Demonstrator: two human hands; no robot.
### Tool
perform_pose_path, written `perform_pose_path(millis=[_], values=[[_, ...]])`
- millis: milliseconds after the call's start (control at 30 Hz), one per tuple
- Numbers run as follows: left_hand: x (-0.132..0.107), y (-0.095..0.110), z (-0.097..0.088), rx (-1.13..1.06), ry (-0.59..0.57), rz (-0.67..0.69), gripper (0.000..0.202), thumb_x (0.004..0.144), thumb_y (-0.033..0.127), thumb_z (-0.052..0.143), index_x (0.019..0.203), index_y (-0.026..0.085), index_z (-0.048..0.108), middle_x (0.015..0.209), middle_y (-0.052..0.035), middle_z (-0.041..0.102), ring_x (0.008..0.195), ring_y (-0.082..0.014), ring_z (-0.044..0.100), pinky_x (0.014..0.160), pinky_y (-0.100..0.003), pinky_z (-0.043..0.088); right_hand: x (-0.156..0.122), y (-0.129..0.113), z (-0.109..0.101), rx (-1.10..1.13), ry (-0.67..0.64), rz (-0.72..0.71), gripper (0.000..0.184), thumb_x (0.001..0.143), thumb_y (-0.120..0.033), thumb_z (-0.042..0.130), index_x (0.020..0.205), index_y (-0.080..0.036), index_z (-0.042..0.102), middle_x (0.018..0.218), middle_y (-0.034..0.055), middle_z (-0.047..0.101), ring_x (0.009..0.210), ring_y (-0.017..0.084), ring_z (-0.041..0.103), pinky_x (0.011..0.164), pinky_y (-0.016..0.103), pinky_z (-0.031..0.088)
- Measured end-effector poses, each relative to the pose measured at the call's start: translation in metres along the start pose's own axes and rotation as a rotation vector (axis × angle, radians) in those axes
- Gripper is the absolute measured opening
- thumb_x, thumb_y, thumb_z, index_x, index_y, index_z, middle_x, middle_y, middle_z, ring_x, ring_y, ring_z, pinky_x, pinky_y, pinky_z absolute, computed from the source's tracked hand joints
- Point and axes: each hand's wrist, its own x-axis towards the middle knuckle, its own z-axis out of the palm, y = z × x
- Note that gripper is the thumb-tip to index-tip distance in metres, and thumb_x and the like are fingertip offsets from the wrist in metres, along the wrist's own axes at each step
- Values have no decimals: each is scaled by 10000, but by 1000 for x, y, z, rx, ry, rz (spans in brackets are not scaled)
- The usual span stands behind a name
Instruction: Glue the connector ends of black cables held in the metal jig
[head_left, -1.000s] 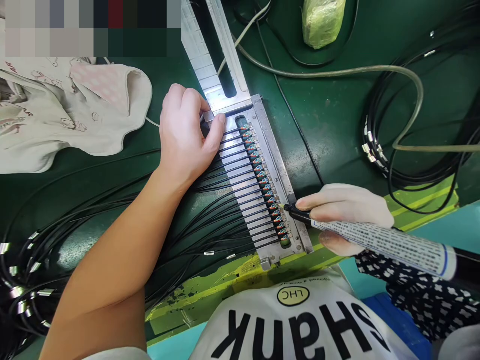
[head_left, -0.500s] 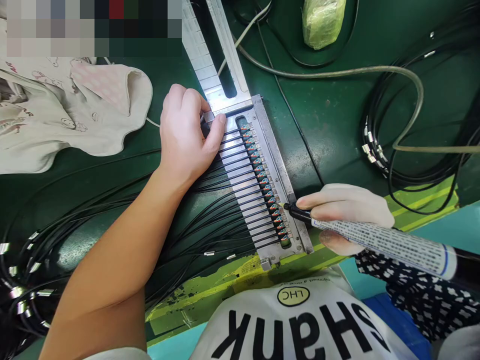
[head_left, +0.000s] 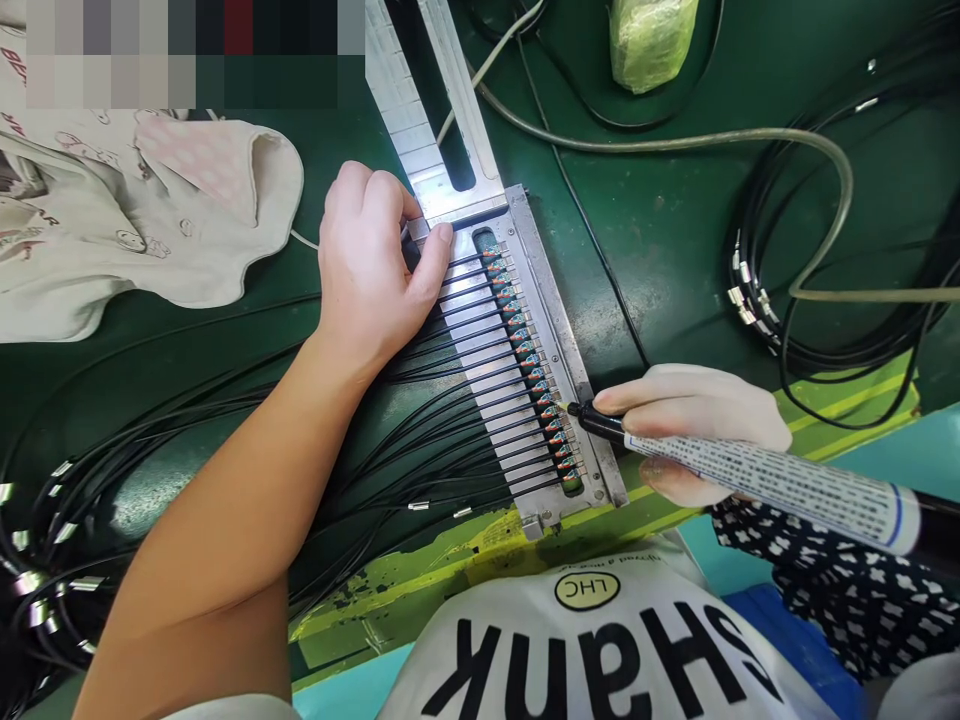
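A metal fixture (head_left: 495, 390) lies on the green bench, with several black cables (head_left: 420, 420) laid side by side across it. Their stripped ends, with small coloured wires and metal connectors (head_left: 541, 385), line up over a slot. My left hand (head_left: 379, 245) is closed on the fixture's upper left edge, thumb on top; its fingertips are hidden behind the edge. In my right hand (head_left: 697, 430), which wears a pale glove or finger covers, is a marker pen (head_left: 772, 485) with a white printed barrel. Its tip touches or nearly touches the connector row, below the middle.
A hinged slotted metal frame (head_left: 450, 120) extends away from the fixture. Coiled black cables (head_left: 757, 300) lie at right, more cable ends (head_left: 56, 560) at left. A printed cloth (head_left: 202, 220), a grey hose (head_left: 675, 143) and a yellow-green wrapped bundle (head_left: 652, 45) are also on the bench.
The pen tip has shifted very slightly up along the connector row. My left hand keeps its hold on the fixture, and the camera view has drifted a little.
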Motion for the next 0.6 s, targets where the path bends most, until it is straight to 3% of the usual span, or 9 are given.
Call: perform_pose_path(millis=[267,600], values=[[-1,2,-2,-36,-12,-23,182,927,505,524,981,333,548,1082,-90,591,1180,-302,559,944,-508,473,0,-1,1,17,9,39,129,817,-208,715,942,-178,713,934,107,784,810,215,755,667,330,643],[-1,1,-2,-43,6,-4,160,932,484,542,980,332,545,1055,-88,587,1151,-294,562,917,-494,473,1,1,1,13,-7,16,181,819,-228,723,996,-197,705,981,111,784,769,213,748,601,327,617]])
